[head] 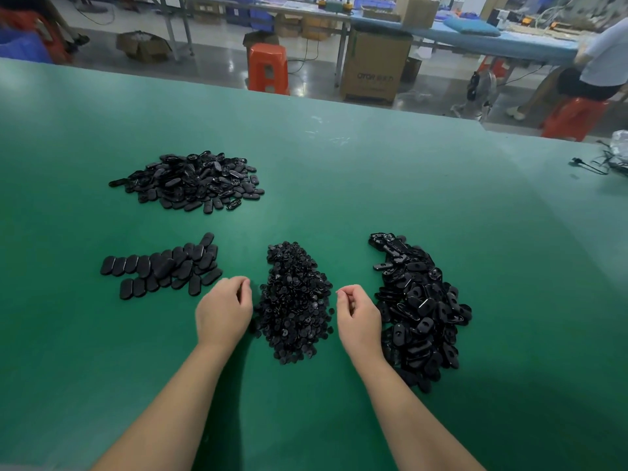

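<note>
The heap of small black discs [294, 300] is flanked on the green worktop [339, 185], the left hand [224, 311] just beside one edge and the right hand [360, 314] beside the other. Both hands are seen curled; whether anything is pinched cannot be told.

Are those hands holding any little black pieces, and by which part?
Cannot be told: the left hand and right hand flank the middle pile with fingers curled, and no piece shows in either.

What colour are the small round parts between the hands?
The small round parts are black, in the head view.
</note>
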Available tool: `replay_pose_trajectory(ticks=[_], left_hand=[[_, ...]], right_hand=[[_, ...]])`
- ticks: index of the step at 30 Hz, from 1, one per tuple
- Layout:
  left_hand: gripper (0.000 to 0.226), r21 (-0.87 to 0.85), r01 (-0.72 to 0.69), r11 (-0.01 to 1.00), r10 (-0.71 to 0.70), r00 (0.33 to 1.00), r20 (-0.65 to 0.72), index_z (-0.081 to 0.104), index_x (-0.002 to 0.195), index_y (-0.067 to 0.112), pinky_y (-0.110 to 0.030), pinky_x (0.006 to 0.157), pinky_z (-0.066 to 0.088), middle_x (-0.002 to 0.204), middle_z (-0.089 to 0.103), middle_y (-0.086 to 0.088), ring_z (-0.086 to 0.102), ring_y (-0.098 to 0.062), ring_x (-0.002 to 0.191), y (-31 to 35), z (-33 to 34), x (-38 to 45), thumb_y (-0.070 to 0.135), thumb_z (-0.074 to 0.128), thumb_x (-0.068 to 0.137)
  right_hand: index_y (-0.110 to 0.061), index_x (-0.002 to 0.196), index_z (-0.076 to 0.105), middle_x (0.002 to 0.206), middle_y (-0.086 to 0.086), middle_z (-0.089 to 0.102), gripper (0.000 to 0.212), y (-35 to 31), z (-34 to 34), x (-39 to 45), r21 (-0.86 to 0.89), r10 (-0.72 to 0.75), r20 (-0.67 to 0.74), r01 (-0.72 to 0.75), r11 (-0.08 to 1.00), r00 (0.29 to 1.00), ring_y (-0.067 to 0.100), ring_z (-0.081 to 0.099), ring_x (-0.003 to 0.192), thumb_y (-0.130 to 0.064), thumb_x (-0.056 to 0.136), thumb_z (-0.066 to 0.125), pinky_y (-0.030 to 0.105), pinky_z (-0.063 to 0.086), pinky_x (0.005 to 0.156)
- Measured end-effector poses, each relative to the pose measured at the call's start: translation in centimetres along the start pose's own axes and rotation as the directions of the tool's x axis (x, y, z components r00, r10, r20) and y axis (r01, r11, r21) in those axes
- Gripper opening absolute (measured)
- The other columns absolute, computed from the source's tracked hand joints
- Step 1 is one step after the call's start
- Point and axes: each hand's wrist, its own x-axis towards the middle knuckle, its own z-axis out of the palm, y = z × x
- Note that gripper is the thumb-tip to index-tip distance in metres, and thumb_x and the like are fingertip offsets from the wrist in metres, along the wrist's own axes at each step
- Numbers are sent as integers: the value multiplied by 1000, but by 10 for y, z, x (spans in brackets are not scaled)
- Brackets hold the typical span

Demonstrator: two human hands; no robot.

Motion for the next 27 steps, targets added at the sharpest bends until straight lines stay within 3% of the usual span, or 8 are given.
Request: replay_pose_trajectory(ticks=[4,7,9,12,16,20,24,27], left_hand=[[25,73,0,997,-2,1000,30,72,99,28,-31,60,52,81,62,8,60,-15,71,0,2,3,32,48,102],[23,93,-18,995,15,999,31,72,105,31,-29,61,52,84,62,10,61,-13,73,-1,3,3,30,50,99],[23,102,-20,995,17,1000,24,71,107,31,-29,61,51,86,63,11,61,-13,73,-1,3,2,29,50,98],[22,107,-26,994,24,999,21,71,106,30,-29,62,51,85,63,11,61,-13,73,0,4,2,29,51,97],[20,115,-19,993,17,1000,20,70,103,30,-28,59,49,82,61,11,59,-14,70,0,4,2,28,51,96],[20,120,-14,993,11,1000,25,69,102,31,-28,58,49,80,60,12,59,-13,68,0,5,3,29,50,96],[24,112,-20,994,17,1000,25,70,105,29,-27,55,47,79,60,11,58,-12,66,-2,5,3,21,49,96],[28,105,-23,994,20,999,27,70,108,29,-28,57,48,82,62,11,58,-14,69,-2,5,3,17,48,96]], right_hand=[[-21,85,58,68,-9,55,18,-2,2,1,-98,-20,-4,19,995,1000,10,48,59,-22,102,53,29,39,57],[-23,86,60,69,-9,59,18,-9,-1,7,-151,-7,80,19,988,997,7,49,57,-25,102,53,28,40,55],[-23,94,66,79,-11,66,16,-16,-12,18,-240,-63,91,83,967,994,6,54,60,-24,102,53,28,46,57],[-17,118,69,109,-2,71,24,-21,-39,51,-576,-217,97,233,784,971,16,68,90,-16,103,51,30,55,73],[-12,125,63,124,7,64,32,-18,-71,97,-803,-110,248,268,532,962,27,58,115,-4,97,52,37,54,87],[-10,117,62,118,9,63,24,-18,-82,118,-844,11,412,377,382,911,29,55,111,-4,98,48,36,47,76],[-5,110,65,110,12,65,31,-25,-80,125,-838,110,462,394,377,880,31,61,91,8,89,47,34,46,68],[-3,105,65,110,13,63,23,-28,-80,127,-828,91,483,420,372,871,32,59,89,5,91,50,34,44,69]])
